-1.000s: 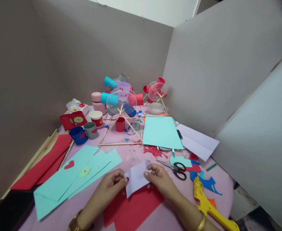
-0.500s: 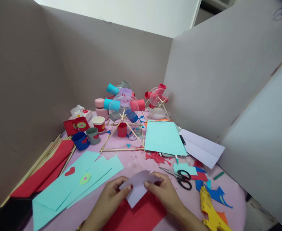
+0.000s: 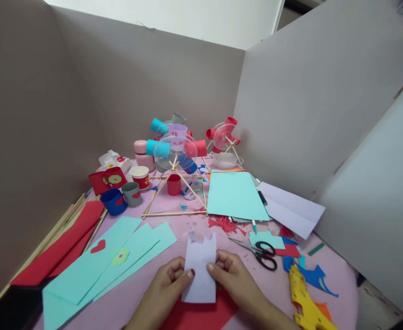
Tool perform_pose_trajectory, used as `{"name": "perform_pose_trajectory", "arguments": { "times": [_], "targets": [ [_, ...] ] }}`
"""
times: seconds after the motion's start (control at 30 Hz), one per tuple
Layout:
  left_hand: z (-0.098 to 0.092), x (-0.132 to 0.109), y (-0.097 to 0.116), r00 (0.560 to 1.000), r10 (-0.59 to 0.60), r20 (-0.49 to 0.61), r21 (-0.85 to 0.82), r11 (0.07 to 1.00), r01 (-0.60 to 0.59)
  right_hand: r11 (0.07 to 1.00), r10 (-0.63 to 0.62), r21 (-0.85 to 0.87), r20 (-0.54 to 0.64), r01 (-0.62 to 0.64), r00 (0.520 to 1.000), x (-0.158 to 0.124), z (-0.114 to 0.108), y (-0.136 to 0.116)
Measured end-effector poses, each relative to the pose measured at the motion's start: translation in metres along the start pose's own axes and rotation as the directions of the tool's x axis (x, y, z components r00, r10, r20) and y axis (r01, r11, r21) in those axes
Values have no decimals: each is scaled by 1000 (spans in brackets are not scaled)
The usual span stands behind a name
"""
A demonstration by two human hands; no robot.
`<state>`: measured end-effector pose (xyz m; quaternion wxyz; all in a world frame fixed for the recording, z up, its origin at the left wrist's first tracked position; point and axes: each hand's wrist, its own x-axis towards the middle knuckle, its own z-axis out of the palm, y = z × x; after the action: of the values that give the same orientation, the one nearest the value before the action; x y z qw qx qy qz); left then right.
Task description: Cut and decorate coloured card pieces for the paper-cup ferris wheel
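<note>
Between my two hands is a small piece of pale lilac paper [image 3: 200,270], upright, with a ragged cut along its top edge. My left hand [image 3: 169,282] pinches its left side between thumb and fingers. On the opposite side, my right hand [image 3: 232,277] grips the right edge in the same way. Beneath the hands lies a sheet of red paper [image 3: 201,316], partly covered. Scissors [image 3: 261,253] with black handles rest on the table just beyond my right hand. Light teal sheets [image 3: 119,261] spread to the left, one bearing a red heart [image 3: 97,246].
Wheel models on stick frames [image 3: 174,169] stand at the back. Several paper cups, including a blue one [image 3: 114,201], sit at left. A yellow glue gun [image 3: 304,298] lies at right among paper scraps. Grey panels [image 3: 146,82] enclose the table.
The lilac paper has been turned from a slanted, tilted position to upright and facing me. Both hands still grip its sides. The view has shifted slightly.
</note>
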<state>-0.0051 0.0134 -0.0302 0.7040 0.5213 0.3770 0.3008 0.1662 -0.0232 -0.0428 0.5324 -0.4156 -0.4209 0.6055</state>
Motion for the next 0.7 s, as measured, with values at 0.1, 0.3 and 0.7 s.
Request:
{"name": "perform_pose_trajectory", "arguments": {
  "times": [0.1,0.3,0.7],
  "targets": [
    [6,-2,2,1000,-6,16,3,1000,6,1000,16,-12,28,-16,999,-1,-1,1],
    [8,-4,5,998,16,-65,95,995,-10,997,15,-70,9,-15,1000,-3,-2,1],
    [5,-7,11,989,77,-124,30,997,-74,976,82,205,-65,-67,995,3,-4,5]
  ]
}}
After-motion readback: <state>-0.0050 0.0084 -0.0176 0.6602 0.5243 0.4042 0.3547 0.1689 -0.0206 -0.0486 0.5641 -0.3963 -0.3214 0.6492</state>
